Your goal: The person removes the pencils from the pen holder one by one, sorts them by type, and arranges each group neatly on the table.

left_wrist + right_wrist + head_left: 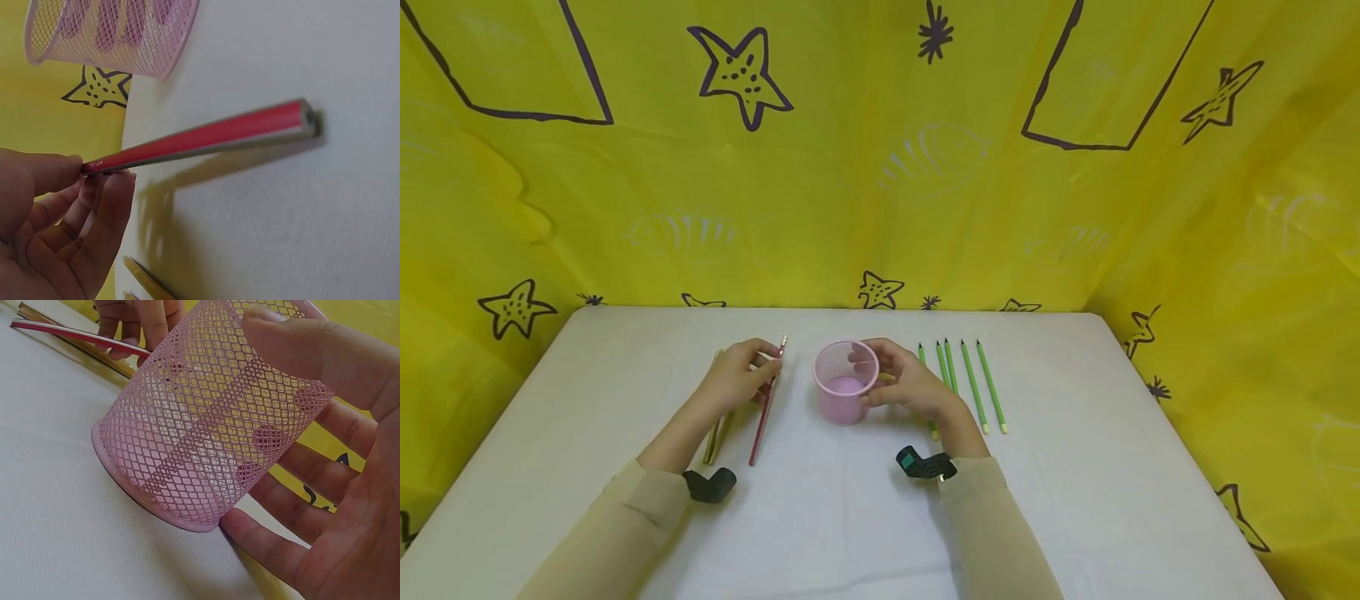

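Note:
My left hand [741, 379] pinches a red pencil [762, 433] with silver stripes between thumb and fingertips. In the left wrist view the red pencil [212, 136] slants down, its unsharpened end low by the white tabletop; I cannot tell if it touches. My right hand [913, 385] is curled around the side of a pink mesh pencil cup [842, 408]. The right wrist view has the mesh cup [187, 437] tilted in the frame, with the thumb near its rim and fingers round the far side. No pencils show inside the cup.
Gold pencils [718, 442] lie left of the red one, partly hidden by my left hand. Several green pencils [973, 385] with dark tips lie spread to the right, some behind my right wrist. A yellow patterned curtain [820, 208] hangs around the white table [850, 533].

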{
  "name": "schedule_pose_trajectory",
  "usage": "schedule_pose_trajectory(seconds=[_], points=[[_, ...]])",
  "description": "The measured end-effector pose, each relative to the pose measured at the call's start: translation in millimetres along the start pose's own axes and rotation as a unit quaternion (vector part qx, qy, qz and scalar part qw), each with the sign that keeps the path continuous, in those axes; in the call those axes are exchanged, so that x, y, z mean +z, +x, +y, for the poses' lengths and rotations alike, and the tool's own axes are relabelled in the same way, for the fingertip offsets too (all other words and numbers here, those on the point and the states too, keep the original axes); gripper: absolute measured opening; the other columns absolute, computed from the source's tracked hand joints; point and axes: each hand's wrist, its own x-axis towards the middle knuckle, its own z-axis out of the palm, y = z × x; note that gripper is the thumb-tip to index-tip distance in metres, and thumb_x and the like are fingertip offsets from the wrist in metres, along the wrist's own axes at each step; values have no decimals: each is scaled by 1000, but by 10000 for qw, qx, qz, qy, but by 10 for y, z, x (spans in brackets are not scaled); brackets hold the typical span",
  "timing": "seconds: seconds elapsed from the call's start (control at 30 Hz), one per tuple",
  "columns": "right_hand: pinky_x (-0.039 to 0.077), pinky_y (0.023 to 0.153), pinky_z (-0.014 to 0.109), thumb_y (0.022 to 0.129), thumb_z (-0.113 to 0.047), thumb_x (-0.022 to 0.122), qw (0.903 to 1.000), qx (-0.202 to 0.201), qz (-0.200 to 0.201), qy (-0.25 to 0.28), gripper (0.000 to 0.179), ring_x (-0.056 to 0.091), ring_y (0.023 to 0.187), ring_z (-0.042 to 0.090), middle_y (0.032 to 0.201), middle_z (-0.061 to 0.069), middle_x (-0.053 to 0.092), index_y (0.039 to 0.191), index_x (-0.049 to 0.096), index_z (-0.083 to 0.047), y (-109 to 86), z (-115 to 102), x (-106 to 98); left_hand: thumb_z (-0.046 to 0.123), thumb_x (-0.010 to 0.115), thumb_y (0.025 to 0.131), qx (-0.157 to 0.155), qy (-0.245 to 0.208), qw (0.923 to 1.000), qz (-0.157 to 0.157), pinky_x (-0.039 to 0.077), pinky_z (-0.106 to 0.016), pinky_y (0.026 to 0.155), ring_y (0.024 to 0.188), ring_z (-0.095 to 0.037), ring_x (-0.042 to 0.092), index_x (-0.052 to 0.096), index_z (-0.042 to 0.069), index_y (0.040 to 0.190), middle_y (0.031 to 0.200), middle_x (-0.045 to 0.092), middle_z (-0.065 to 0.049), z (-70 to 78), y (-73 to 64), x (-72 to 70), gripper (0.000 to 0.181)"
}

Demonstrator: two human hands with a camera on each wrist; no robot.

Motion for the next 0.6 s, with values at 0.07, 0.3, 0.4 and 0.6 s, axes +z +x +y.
schedule_pose_trajectory(seconds=[0.07, 0.3, 0.4, 0.6], points=[[43, 110, 50, 73, 6, 80, 10000, -2, 0, 18, 77, 49, 134, 33, 142, 16, 54, 142, 48, -9, -2, -5, 1, 13, 58, 100, -29, 101, 9999, -12, 61, -32, 57, 61, -19, 65, 55, -4, 125, 97, 68, -21, -16, 12, -7, 30], [43, 110, 50, 72, 6, 80, 10000, -57, -22, 10, 77, 49, 133, 33, 142, 17, 54, 141, 48, -8, 15, -30, -1, 13, 58, 100, -140, 411, 9990, -79, 58, -30, 53, 55, -17, 63, 54, -3, 125, 86, 69, -15, -66, 69, -40, 31], [44, 110, 49, 72, 6, 80, 10000, -44, -9, -21, 77, 50, 132, 31, 141, 15, 55, 141, 48, -9, 16, -25, -5, 12, 58, 99, -128, 413, 9990, -81, 58, -30, 52, 52, -16, 61, 53, -4, 125, 81, 67, -13, -91, 78, -35, 31], [43, 110, 50, 72, 7, 81, 10000, -33, -39, 34, 78, 49, 133, 33, 142, 16, 54, 141, 48, -8, 8, -5, -8, 11, 60, 98, -124, 560, 9984, 16, 56, -29, 52, 53, -15, 60, 54, -2, 125, 84, 68, -12, -111, 73, -14, 31]])
